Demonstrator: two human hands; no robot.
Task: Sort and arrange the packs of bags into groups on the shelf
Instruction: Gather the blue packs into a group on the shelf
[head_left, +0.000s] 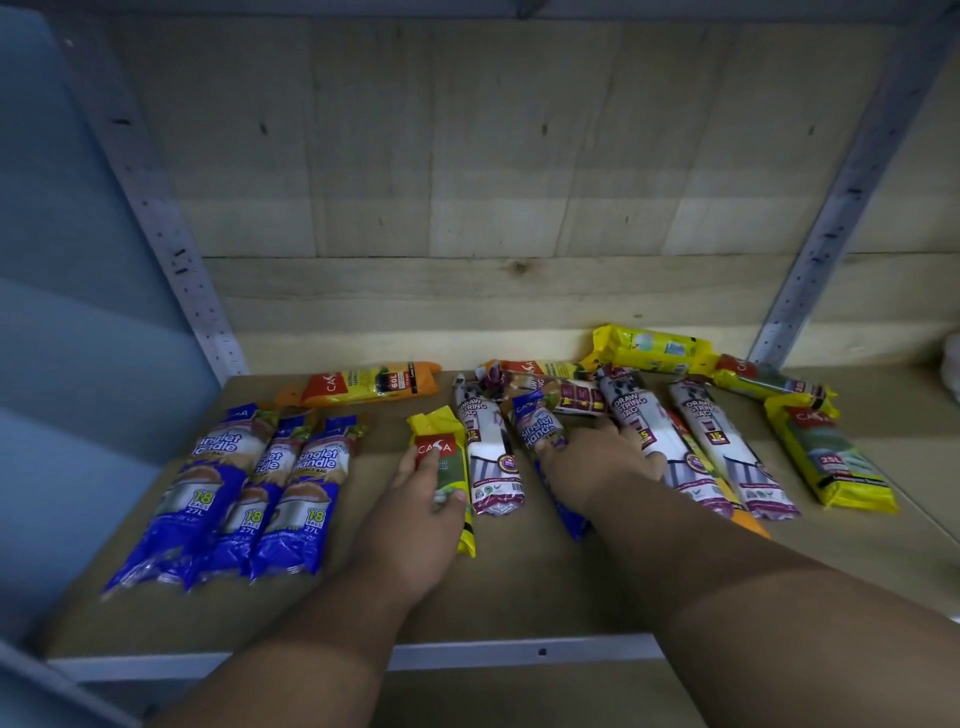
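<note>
Fingers of my left hand (423, 499) curl round a yellow pack (441, 467), thumb on its right edge, the pack lying lengthwise on the shelf (519, 587). My right hand (597, 457) lies palm down over a blue pack (540, 431), fingers spread and bent across it, their tips reaching the white pack (649, 431) on its right; I cannot tell whether they truly grip it or only press on it. Just beside the yellow pack, between my hands, lies another white drawstring pack (491, 457). A third white one (727, 447) lies further right, and beyond it a yellow 25L pack (831, 462) sits apart near the right post (841, 208). At the back right a yellow pack (649, 348) rests against the wooden wall (467, 156), with more packs jumbled below it. An orange 60L pack (363, 387) lies crosswise at the back, left of centre. On the left, three blue singlet packs (239, 493) lie side by side, touching, well apart from my left hand.
</note>
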